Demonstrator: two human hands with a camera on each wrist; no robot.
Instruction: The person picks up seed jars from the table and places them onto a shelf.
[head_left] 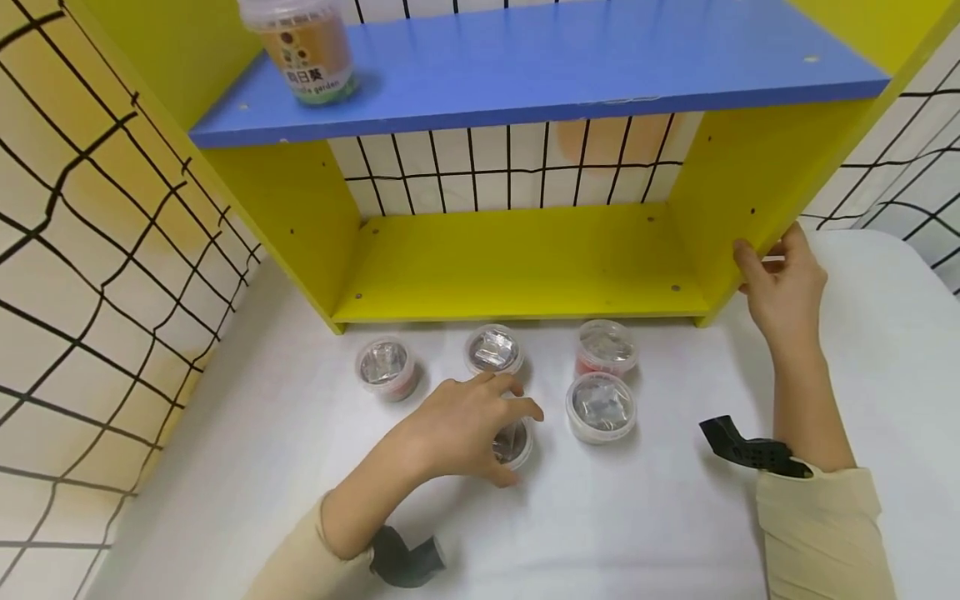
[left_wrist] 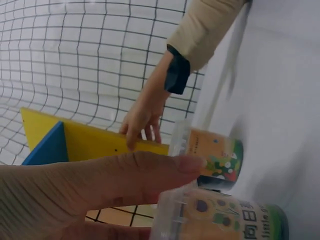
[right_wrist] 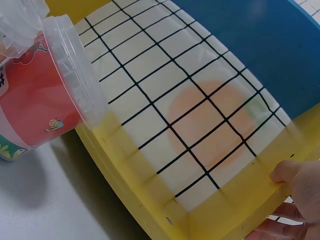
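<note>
My left hand [head_left: 468,425] hovers around a small lidded plastic cup [head_left: 513,443], its thumb and fingers spread apart at the clear lid. In the left wrist view, the thumb [left_wrist: 150,167] reaches past the lid of a cup with an orange, flower-printed label [left_wrist: 225,215]; the other fingers are mostly hidden. At the right side, my right hand [head_left: 791,292] grips the front edge of the yellow side panel [head_left: 780,158] of a shelf unit, thumb on the inner face and fingers outside.
More lidded cups stand before the shelf, among them a left one [head_left: 386,367], a middle one [head_left: 493,348] and a front right one [head_left: 600,407]. A cup with an orange label [head_left: 311,58] sits on the blue shelf board [head_left: 525,67]. Black wire mesh [head_left: 97,275] borders the left.
</note>
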